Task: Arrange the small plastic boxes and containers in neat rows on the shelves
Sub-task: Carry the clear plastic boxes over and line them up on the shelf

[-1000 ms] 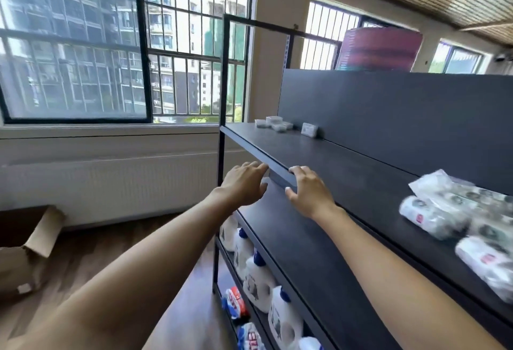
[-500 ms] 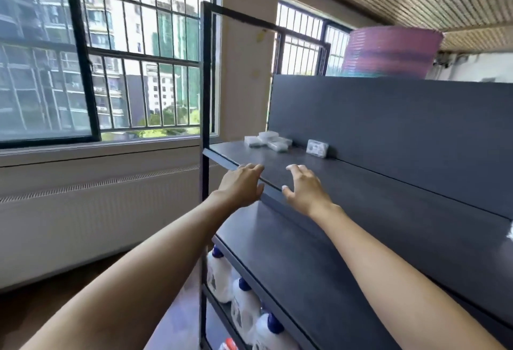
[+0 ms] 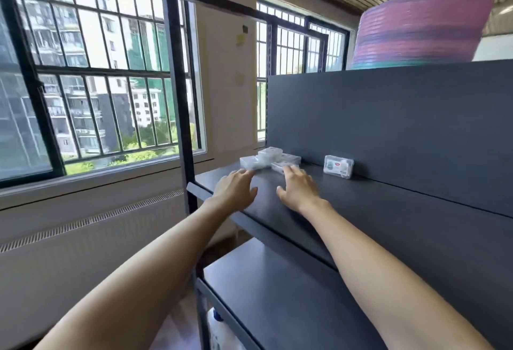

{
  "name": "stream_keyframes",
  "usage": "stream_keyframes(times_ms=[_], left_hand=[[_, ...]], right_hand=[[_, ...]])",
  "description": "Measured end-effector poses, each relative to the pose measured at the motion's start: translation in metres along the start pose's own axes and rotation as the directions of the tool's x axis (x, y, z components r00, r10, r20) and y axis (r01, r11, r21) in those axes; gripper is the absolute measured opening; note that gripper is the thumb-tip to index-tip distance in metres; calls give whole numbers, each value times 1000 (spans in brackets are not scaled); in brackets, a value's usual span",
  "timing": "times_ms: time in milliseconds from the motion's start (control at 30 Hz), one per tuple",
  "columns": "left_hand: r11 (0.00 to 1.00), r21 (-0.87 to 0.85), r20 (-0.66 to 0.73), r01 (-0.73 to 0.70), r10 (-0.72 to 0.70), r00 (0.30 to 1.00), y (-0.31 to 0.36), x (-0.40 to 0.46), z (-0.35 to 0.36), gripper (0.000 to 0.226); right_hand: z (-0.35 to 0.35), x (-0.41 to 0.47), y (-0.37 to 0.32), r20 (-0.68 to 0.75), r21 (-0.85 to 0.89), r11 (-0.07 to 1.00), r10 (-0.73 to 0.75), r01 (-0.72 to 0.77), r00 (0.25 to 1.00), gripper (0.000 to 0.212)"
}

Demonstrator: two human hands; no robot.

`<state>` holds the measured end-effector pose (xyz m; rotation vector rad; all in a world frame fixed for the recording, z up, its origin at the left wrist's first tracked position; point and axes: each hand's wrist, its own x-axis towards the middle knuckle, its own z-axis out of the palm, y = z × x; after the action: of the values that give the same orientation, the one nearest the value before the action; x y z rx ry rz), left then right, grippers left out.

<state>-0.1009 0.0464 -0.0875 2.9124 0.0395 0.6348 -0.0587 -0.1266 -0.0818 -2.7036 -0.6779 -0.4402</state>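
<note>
Both our hands have travelled from the front edge of the dark upper shelf (image 3: 374,211) to its far end since the earlier frames, and the cluster of small clear plastic boxes (image 3: 266,159) now sits right at our fingertips. Our left hand (image 3: 236,191) lies palm down over the shelf, fingers straight and relaxed, holding nothing, with the tips at or just short of the nearest box in the cluster; motion blur keeps us from telling whether they touch. Our right hand (image 3: 298,190) is likewise flat and released, its fingertips at the near edge of the cluster's right side, contact again unclear. We count several boxes lying loosely together, one resting on top of the others. To the right of the cluster, apart from it, a single labelled clear box (image 3: 338,166) stands on edge against the shelf's back panel (image 3: 402,127). Above that panel rises a stack of pink and purple basins (image 3: 416,30). Below the upper shelf we see a second dark shelf (image 3: 277,299), and under it part of a white bottle (image 3: 219,330).
</note>
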Motion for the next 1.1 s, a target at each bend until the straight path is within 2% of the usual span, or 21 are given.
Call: stream_keyframes(times_ms=[133, 333, 533, 633, 700, 867, 1100], left_hand=[[997, -73, -22, 22, -23, 999, -22, 56, 24, 47], [997, -76, -7, 17, -17, 1000, -43, 113, 55, 52], [999, 41, 64, 27, -29, 998, -53, 156, 74, 64], [997, 7, 110, 80, -80, 991, -54, 167, 86, 65], [998, 10, 83, 55, -55, 995, -54, 172, 93, 64], [992, -90, -36, -90, 87, 996, -54, 166, 93, 51], [962, -179, -114, -204, 186, 976, -51, 162, 90, 23]], right_hand=[[17, 55, 12, 28, -60, 997, 45, -44, 999, 57], [37, 110, 25, 70, -109, 989, 107, -99, 992, 57], [67, 125, 30, -72, -186, 974, 120, -132, 990, 45], [70, 127, 30, -113, -213, 967, 117, -139, 987, 42], [71, 127, 31, -128, -186, 973, 116, -139, 985, 39], [72, 124, 30, -140, -126, 979, 140, -157, 980, 35], [67, 121, 24, -125, -184, 967, 155, -177, 980, 34]])
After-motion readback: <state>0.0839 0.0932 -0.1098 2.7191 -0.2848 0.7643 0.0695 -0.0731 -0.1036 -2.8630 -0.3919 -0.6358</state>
